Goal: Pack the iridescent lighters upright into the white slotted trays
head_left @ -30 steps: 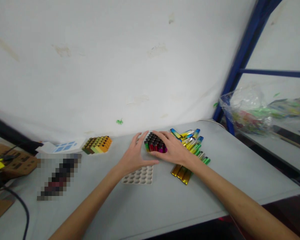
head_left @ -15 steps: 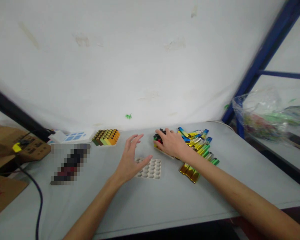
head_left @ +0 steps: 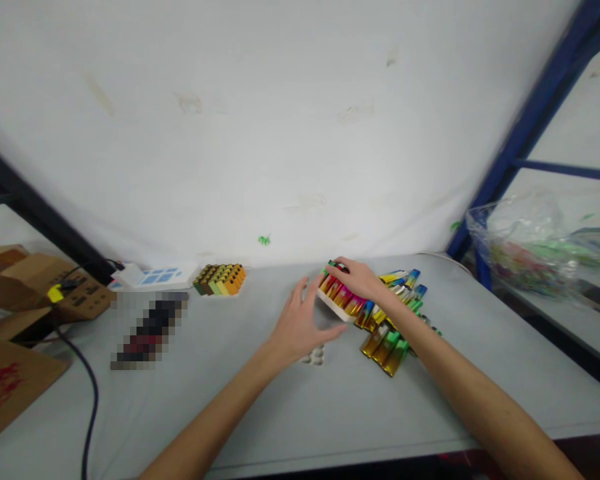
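My right hand [head_left: 357,279] is curled over the far end of a white tray of lighters [head_left: 337,310], gripping it. Red, pink and gold lighter bodies show, and the hand covers part of the tops. My left hand [head_left: 300,327] is open beside the tray's near left side, thumb and fingers spread with nothing between them. Below that palm, a white tray with round holes [head_left: 314,355] is mostly hidden. To the right, partly behind my right forearm, lies a loose pile of shiny gold, green and blue lighters [head_left: 387,343].
At the back left stands another tray of yellow and green lighters [head_left: 221,280]. Nearby are a white-and-blue box [head_left: 163,276], a pixelated dark object [head_left: 150,330], cardboard boxes [head_left: 25,373] and a black cable [head_left: 93,400]. A plastic bag [head_left: 525,247] sits beyond the blue frame [head_left: 500,173].
The lighter tray now shows the lighters' sides, apparently tilted or turned. My left hand has moved right toward it, covering more of the holed tray. The view has shifted slightly.
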The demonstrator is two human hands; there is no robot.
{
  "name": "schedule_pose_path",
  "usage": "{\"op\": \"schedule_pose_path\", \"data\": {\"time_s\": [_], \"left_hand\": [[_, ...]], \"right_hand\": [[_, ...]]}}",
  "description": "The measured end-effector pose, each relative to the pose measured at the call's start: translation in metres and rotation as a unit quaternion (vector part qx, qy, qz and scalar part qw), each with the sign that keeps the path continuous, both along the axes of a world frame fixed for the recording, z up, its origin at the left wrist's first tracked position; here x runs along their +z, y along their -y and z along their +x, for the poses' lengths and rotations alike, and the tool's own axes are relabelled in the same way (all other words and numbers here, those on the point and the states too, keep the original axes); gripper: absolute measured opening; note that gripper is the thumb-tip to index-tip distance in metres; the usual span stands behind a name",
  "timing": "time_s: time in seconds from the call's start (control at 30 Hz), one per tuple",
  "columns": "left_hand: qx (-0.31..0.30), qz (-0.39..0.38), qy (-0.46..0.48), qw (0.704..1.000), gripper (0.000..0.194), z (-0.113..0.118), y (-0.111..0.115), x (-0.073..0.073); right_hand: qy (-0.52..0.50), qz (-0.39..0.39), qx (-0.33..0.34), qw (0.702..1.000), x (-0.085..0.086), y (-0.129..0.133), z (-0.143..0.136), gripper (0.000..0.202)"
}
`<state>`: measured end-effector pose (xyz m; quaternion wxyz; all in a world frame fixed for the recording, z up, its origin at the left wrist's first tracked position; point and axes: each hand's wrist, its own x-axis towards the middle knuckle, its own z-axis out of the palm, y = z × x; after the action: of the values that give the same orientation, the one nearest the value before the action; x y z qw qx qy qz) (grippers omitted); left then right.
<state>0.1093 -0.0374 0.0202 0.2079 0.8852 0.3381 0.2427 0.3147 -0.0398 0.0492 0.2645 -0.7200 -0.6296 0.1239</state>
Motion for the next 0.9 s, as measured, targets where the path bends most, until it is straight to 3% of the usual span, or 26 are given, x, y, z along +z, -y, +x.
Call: {"op": "schedule_pose_path", "data": {"time_s": [0.23, 0.63, 0.9], "left_hand": [[0.005, -0.039, 0.009, 0.999, 0.111, 0.029, 0.004, -0.012], [-0.046, -0.017, 0.029, 0.998, 0.103, 0.029, -0.001, -0.013], [-0.091, -0.008, 0.036, 0.995, 0.105, 0.026, -0.005, -0.012]], "right_hand": [[-0.044, -0.006, -0.039, 0.998, -0.014, 0.005, 0.006, 0.042], [-0.048, -0.022, -0.067, 0.996, -0.017, 0.023, 0.008, 0.044], [0.061, 0.027, -0.091, 0.994, -0.012, 0.034, 0.004, 0.041]]}}
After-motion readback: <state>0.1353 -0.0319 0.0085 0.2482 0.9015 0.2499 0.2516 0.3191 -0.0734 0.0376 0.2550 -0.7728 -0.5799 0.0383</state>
